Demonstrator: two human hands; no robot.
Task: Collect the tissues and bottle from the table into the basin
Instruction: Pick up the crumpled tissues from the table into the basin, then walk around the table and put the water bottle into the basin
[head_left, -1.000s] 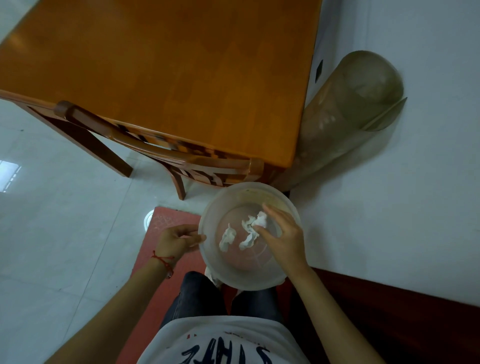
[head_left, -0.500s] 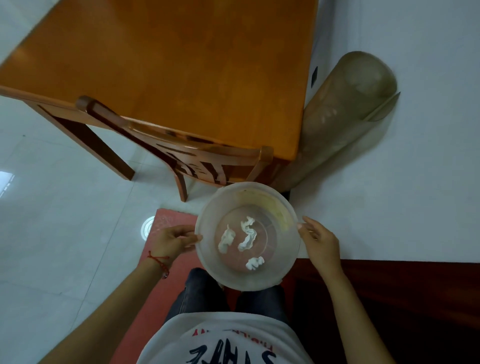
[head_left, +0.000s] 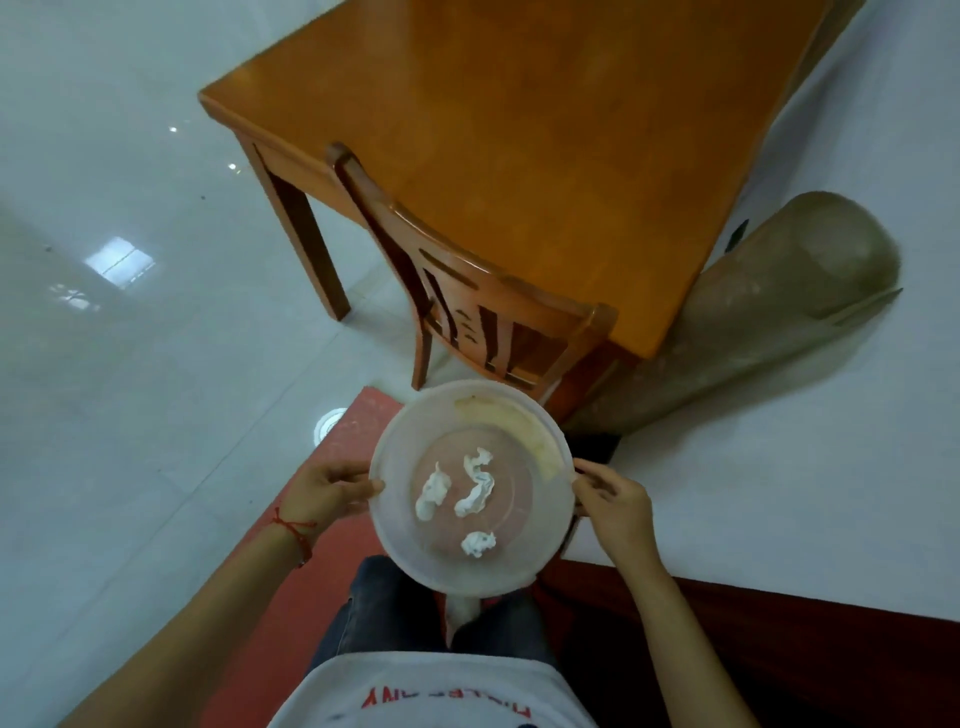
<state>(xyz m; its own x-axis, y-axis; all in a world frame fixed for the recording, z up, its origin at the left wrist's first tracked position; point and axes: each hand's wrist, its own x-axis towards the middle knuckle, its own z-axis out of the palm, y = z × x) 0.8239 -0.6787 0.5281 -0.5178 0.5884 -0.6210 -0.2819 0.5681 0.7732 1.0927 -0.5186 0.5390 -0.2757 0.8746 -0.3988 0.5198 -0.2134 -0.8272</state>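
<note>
With basin (head_left: 395, 551) rim in both hands

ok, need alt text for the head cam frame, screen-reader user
A person holds a translucent round basin by its rim, left hand and right hand on opposite sides, with three crumpled white tissues lying inside. Ahead stand a bare wooden table and a chair pushed under it; no bottle is visible.

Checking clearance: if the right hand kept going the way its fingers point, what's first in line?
The right hand grips the basin rim, fingers pointing up-left across it. Continuing, it would likely meet the chair back; depth unclear.
</note>
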